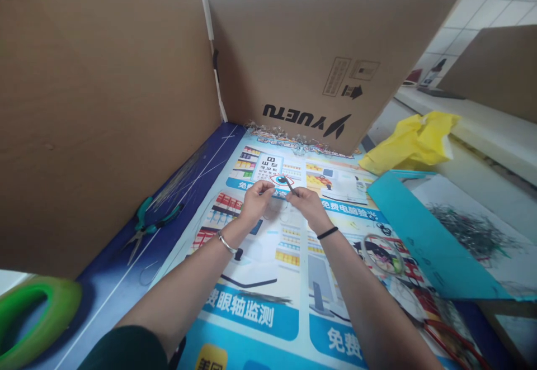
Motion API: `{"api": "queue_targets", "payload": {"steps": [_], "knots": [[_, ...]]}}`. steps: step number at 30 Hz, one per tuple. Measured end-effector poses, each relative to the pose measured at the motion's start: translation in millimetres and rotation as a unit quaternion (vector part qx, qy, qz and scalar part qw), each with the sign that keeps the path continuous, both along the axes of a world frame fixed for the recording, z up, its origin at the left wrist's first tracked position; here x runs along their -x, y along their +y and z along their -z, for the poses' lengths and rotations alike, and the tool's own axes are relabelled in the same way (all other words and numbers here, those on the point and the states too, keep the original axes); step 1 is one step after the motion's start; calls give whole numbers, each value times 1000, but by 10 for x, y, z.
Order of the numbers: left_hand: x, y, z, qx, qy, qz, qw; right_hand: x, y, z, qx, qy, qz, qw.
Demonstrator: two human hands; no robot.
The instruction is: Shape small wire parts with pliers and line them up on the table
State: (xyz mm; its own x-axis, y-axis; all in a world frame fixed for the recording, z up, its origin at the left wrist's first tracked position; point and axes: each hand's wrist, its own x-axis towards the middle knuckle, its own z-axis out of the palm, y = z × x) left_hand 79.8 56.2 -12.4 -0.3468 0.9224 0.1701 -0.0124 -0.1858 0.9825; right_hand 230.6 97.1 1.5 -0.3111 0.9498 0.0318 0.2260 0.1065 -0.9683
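Observation:
My left hand (257,199) is closed in a pinch above the printed poster sheet (289,308); what its fingertips hold is too small to make out. Just to its right, my right hand (309,207) grips a thin dark rod (288,183) that points up and away to the left. The two hands are a short way apart. Beneath my left forearm lies a bundle of thin dark wires (264,297). Teal-handled pliers (145,226) rest with jaws apart to the left, near more thin strands (178,183).
Cardboard panels (289,51) stand at the left and back. On the right are a turquoise box (423,247) with a heap of wire pieces (474,230), a yellow bag (413,141), a clear tape roll (364,250) and red handles (453,339). A green tape roll (62,308) lies front left.

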Motion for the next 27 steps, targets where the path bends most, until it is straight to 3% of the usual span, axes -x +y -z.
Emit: {"api": "queue_targets", "payload": {"steps": [9,21,27], "knots": [[-2,-50,-61,-16,71,22,997,6,4,20,-17,-6,10,1000],[-92,-115,-143,-2,107,-25,994,35,-36,-3,-46,-55,3,997],[-94,-106,-108,-10,122,-50,991,40,-30,19,-63,-77,0,995]]}}
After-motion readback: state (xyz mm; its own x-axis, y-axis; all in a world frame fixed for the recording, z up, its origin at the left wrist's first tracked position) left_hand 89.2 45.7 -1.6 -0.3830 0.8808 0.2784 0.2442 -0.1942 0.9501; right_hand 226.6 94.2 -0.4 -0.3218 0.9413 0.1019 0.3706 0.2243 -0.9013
